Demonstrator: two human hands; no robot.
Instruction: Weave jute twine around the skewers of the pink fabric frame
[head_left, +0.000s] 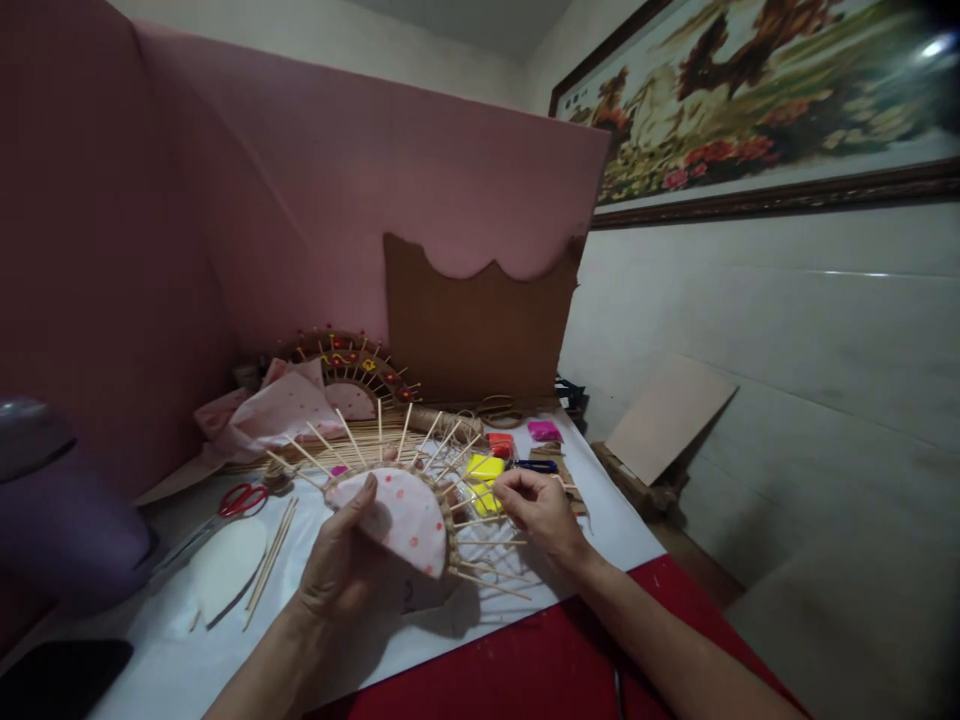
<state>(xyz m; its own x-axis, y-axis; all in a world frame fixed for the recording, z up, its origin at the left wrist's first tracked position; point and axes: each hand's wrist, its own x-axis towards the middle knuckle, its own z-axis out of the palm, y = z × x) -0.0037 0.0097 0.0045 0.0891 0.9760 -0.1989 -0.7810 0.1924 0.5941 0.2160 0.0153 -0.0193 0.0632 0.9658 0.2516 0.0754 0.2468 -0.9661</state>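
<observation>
My left hand point(339, 550) grips a half-round panel point(409, 510) covered in pale pink fabric with red dots, thumb on its face and fingers behind. Thin wooden sticks point(349, 436) fan out from its curved edge, where a strip of tan cord point(452, 535) seems to run between them. At the right side of the fan, my right hand point(546, 512) is closed in a pinch near the stick tips. What lies between its fingertips is too small to make out. Just behind that hand are yellow packets point(485, 467).
Red-handled scissors point(241, 500), a white oval piece point(229, 570) and loose sticks point(271, 562) lie at left. Behind stand a decorated fan point(341, 352), dotted cloth point(281, 408), a twine roll point(450, 424) and brown cardboard point(480, 335). Red and magenta packets point(544, 431) sit at back right.
</observation>
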